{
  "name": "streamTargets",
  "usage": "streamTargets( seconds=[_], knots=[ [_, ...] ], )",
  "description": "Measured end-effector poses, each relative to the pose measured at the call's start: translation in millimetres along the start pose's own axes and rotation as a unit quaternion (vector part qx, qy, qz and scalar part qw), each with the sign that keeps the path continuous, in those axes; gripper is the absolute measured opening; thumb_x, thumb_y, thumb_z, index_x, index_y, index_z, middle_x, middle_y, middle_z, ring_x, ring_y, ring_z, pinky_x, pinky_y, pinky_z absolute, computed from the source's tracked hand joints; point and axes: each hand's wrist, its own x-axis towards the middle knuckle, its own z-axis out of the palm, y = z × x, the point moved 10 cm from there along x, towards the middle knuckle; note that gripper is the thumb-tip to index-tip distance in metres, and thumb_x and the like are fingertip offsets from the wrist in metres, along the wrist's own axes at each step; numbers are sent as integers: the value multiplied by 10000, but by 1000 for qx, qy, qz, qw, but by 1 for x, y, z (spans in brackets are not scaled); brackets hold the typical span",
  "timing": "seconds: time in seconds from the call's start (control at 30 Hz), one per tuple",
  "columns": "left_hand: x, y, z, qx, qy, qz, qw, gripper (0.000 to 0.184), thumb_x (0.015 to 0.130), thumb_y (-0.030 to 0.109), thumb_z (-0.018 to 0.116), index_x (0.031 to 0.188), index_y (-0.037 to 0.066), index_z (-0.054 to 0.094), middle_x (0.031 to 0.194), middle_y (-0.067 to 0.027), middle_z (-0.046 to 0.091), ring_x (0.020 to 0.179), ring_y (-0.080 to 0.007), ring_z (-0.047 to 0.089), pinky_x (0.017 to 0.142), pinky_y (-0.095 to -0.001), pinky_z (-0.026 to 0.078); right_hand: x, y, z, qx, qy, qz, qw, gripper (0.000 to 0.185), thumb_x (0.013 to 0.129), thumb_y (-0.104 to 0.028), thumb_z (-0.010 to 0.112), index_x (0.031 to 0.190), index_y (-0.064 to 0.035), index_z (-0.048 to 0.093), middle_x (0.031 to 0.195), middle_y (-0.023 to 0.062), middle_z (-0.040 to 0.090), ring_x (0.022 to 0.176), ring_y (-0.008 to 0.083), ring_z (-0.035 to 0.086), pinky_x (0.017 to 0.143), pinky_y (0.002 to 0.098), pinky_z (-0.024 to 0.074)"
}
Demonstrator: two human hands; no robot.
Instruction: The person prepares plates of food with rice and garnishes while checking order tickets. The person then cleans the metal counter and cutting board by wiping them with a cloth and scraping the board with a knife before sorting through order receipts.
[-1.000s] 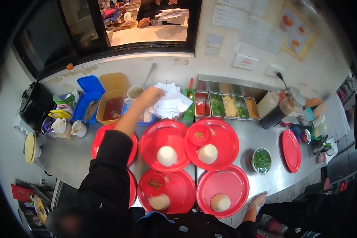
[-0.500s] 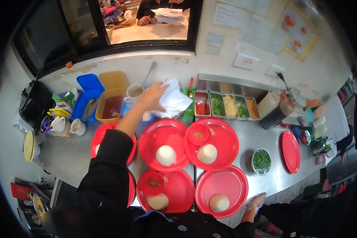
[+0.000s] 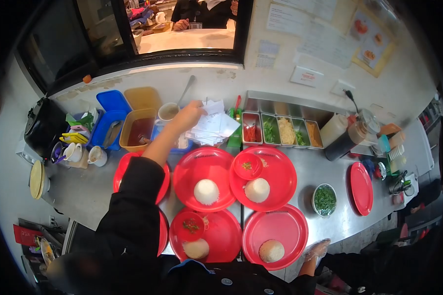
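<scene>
My left hand reaches across the counter, its fingers pinched on a white paper slip at the top of a loose pile of paper slips. Beside that hand stands a white mug with a long-handled spoon in it. My right hand, in what looks like a clear plastic glove, hangs low by the counter's front edge, near a red plate with a mound of rice. Its fingers are blurred and seem to hold nothing visible.
Several red plates with rice mounds cover the middle, two with small red bowls. Metal trays of toppings line the wall. A bowl of chopped greens and a dark bottle stand right. Another person's hand shows through the window.
My left hand has shifted slightly right, its spread fingers now closed on a slip at the pile's top. Beyond the window, the person's papers have been raised off the ledge. My right hand stays put.
</scene>
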Motion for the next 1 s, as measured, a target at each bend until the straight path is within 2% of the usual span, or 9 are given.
streamTargets(
  seconds=[0.1,0.27,0.4,0.5,0.6,0.67,0.77,0.83,1.0],
  knots=[
    [-6,-8,6,7,-35,-40,999,263,691,35,606,952,55,610,1022,-151,512,1009,-307,487,853,-354,420,1,0,0,-2,6,-17,1000,592,883,-483,372,939,60,601,816,102,586,729,211,513,691,344,424],
    [-16,5,3,72,-79,-34,994,770,512,131,771,1201,134,428,1239,-160,355,1170,-336,350,953,-421,349,2,1,0,-20,0,1,1000,587,891,-479,353,954,50,599,845,114,598,748,217,529,699,353,425],
    [-17,4,3,66,-73,-43,994,778,512,119,773,1201,141,411,1240,-159,349,1173,-341,343,945,-436,351,11,3,4,-87,-6,-41,995,600,901,-480,311,949,37,612,816,131,611,731,234,546,693,357,437],
    [-16,2,3,58,-66,-38,995,723,541,112,761,1181,134,426,1226,-155,361,1165,-337,352,939,-423,355,12,3,3,-76,7,-49,996,607,902,-481,302,928,35,621,789,135,613,720,245,556,684,362,443],
    [-13,5,0,29,-20,9,999,504,618,93,711,1081,96,512,1143,-133,434,1087,-314,430,883,-387,396,6,-5,-1,-108,2,-43,993,605,902,-478,306,914,36,625,792,138,618,726,252,566,684,367,447],
    [-8,2,-2,0,-4,3,1000,242,707,60,630,944,55,581,975,-116,523,934,-297,521,793,-359,436,2,-9,-1,-130,-2,-40,991,602,902,-475,310,911,37,626,805,140,622,735,256,571,688,368,449],
    [-5,-2,-4,4,47,12,999,103,756,40,573,856,35,599,833,-116,550,811,-298,555,716,-357,455,-3,-10,-1,-110,-5,-28,993,599,902,-474,313,933,40,619,837,145,622,763,253,571,712,360,449],
    [-3,-3,-8,-5,66,-3,998,101,761,31,561,855,37,596,814,-121,550,800,-303,556,705,-364,456,-4,-9,-1,-34,5,-35,999,602,901,-477,308,954,42,608,855,145,619,785,245,566,729,354,443],
    [-3,-9,-15,-34,95,-49,994,108,752,-2,535,835,38,592,830,-133,554,804,-319,556,691,-376,453,-1,-8,-2,-59,0,-40,997,593,902,-463,297,954,41,607,867,149,617,784,249,560,727,362,435]
  ],
)
